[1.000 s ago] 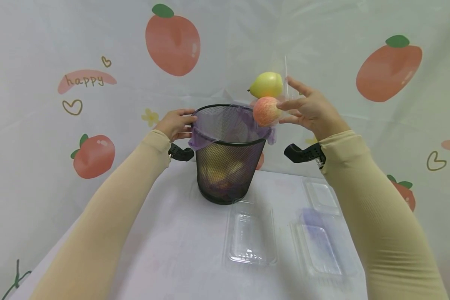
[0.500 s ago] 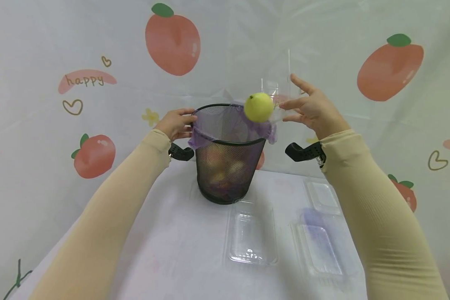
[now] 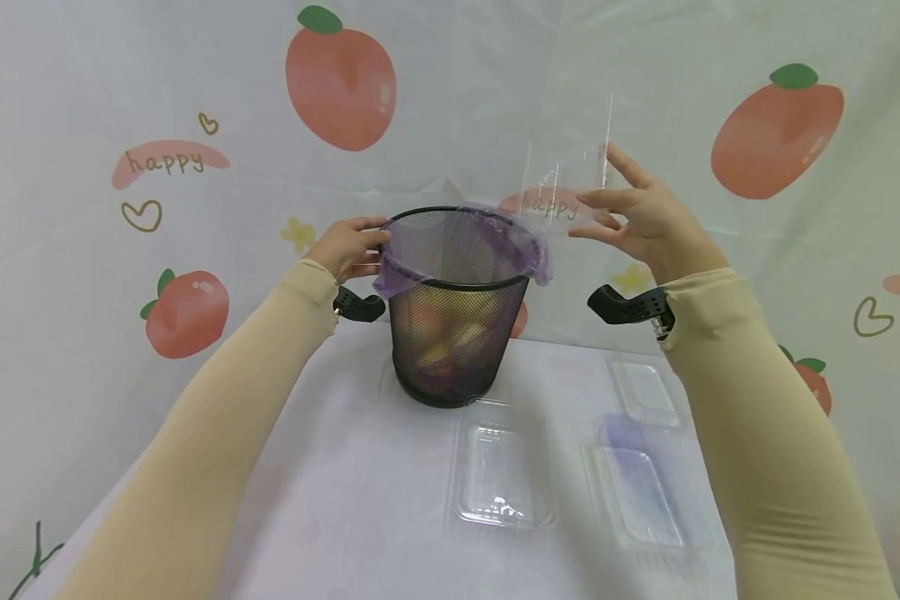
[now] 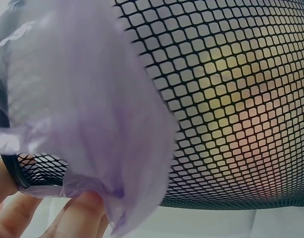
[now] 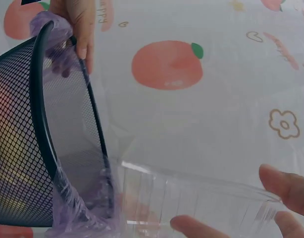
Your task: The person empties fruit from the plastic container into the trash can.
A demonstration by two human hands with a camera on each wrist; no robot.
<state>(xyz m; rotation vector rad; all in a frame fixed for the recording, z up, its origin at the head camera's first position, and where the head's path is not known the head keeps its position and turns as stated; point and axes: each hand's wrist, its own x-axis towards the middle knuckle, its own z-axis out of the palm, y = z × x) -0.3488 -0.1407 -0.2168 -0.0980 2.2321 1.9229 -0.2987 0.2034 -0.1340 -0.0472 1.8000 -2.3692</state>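
A black mesh wastebasket point(image 3: 401, 333) stands on the table, lined with a purple plastic bag point(image 3: 528, 254) folded over its rim. Yellow and reddish fruit point(image 4: 226, 94) shows blurred through the mesh. My left hand point(image 3: 350, 248) grips the basket's left rim, with fingers over the bag's edge in the left wrist view. On the other side, my right hand point(image 3: 648, 215) holds a clear plastic box point(image 3: 558, 179) between thumb and fingers. The box is tipped on its side near the basket's right rim, and no fruit is seen in it.
A clear plastic box point(image 3: 504, 479) lies on the white table in front of the basket. Farther right are another clear box point(image 3: 641, 500), with a bluish-purple patch by it, and a smaller-looking clear one point(image 3: 647, 393). A fruit-printed cloth point(image 3: 450, 108) hangs behind.
A reddish peach-like fruit and then a yellow pear left the tipped box and dropped into the basket. My right hand has since moved slightly right with the box; the left stays put.
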